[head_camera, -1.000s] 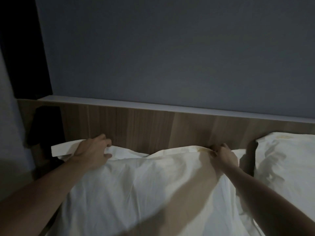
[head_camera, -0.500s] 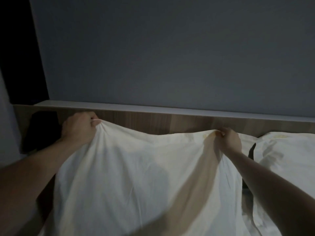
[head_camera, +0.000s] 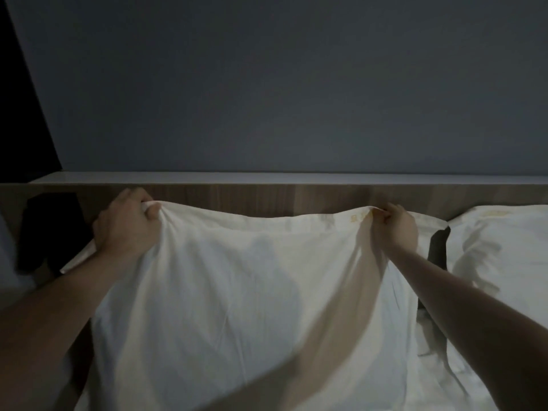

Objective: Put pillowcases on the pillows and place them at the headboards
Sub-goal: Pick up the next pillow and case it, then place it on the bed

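Observation:
A white cased pillow (head_camera: 237, 286) stands lifted in front of the wooden headboard (head_camera: 267, 197), its top edge stretched between my hands. My left hand (head_camera: 127, 229) grips the pillowcase's top left corner in a fist. My right hand (head_camera: 394, 226) pinches the top edge near the right corner, beside a small yellow mark. A second white pillow (head_camera: 498, 250) lies against the headboard at the right. The room is dim.
A pale ledge (head_camera: 296, 177) runs along the headboard's top under a grey wall (head_camera: 296, 84). A dark object (head_camera: 47, 232) hangs at the headboard's left end. A narrow dark gap (head_camera: 439, 247) separates the two pillows. White bedding (head_camera: 474, 381) lies at the lower right.
Both hands have raised the pillow's top edge up along the headboard and pulled it taut. The view has tilted downward, so the ledge sits lower in the frame.

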Motion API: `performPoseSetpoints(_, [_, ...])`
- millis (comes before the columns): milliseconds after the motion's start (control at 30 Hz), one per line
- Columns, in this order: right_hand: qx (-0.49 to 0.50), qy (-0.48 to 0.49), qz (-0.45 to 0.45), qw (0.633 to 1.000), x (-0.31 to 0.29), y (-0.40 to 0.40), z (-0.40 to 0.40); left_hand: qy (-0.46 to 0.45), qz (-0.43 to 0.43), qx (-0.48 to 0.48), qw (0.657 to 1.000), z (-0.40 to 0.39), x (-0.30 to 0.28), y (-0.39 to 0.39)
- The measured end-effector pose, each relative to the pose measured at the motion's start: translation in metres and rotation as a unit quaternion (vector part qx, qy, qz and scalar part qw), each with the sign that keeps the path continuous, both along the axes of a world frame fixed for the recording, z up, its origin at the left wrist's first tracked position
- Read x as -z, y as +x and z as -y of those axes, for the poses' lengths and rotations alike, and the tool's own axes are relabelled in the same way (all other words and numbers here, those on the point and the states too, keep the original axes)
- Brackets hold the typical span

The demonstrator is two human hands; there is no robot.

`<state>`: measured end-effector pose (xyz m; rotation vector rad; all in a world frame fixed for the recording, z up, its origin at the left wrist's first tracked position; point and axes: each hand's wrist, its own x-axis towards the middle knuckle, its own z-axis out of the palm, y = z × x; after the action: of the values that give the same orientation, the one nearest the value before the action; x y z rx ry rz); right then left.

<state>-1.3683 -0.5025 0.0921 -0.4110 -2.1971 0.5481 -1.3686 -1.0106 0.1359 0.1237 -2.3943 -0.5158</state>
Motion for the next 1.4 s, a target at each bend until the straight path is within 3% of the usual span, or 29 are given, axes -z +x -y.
performPoseSetpoints(100, [-0.012, -0.028, 0.017, 0.999, 0.005, -0.003, -0.006, 0.025, 0.019, 0.006, 0.999, -0.002, -0.008, 0.001])
performPoseSetpoints(300, [-0.033, -0.145, -0.116, 0.982, -0.017, -0.004, 0.010, 0.083, -0.054, 0.000, 0.995, 0.004, -0.016, 0.000])
performPoseSetpoints(500, [-0.034, -0.131, -0.033, 0.990, 0.011, -0.003, 0.003, 0.041, 0.013, 0.009, 0.999, 0.008, -0.007, 0.002])
performPoseSetpoints(667, [-0.021, -0.206, -0.079, 0.975, 0.038, 0.035, -0.009, 0.043, 0.005, 0.014, 0.999, -0.004, 0.003, 0.023])
performPoseSetpoints(767, [-0.038, -0.217, -0.088, 0.971, 0.066, 0.075, -0.006, 0.001, -0.007, 0.073, 0.997, -0.018, 0.030, 0.050])
performPoseSetpoints(900, [-0.051, -0.229, 0.017, 0.972, 0.113, 0.118, -0.002, -0.126, 0.074, 0.171, 0.974, -0.034, 0.086, 0.075])
performPoseSetpoints(1000, [-0.060, -0.296, 0.083, 0.950, 0.126, 0.125, 0.003, -0.189, 0.125, 0.193, 0.955, -0.042, 0.118, 0.077])
performPoseSetpoints(1167, [-0.045, -0.356, 0.044, 0.932, 0.085, 0.090, -0.009, -0.226, 0.133, 0.171, 0.950, -0.041, 0.130, 0.064])
performPoseSetpoints(1300, [-0.022, -0.318, -0.007, 0.948, 0.040, 0.054, -0.032, -0.222, 0.122, 0.168, 0.953, -0.040, 0.117, 0.057])
performPoseSetpoints(1400, [-0.053, -0.241, 0.058, 0.967, 0.020, 0.032, -0.047, -0.224, 0.111, 0.171, 0.953, -0.041, 0.107, 0.052])
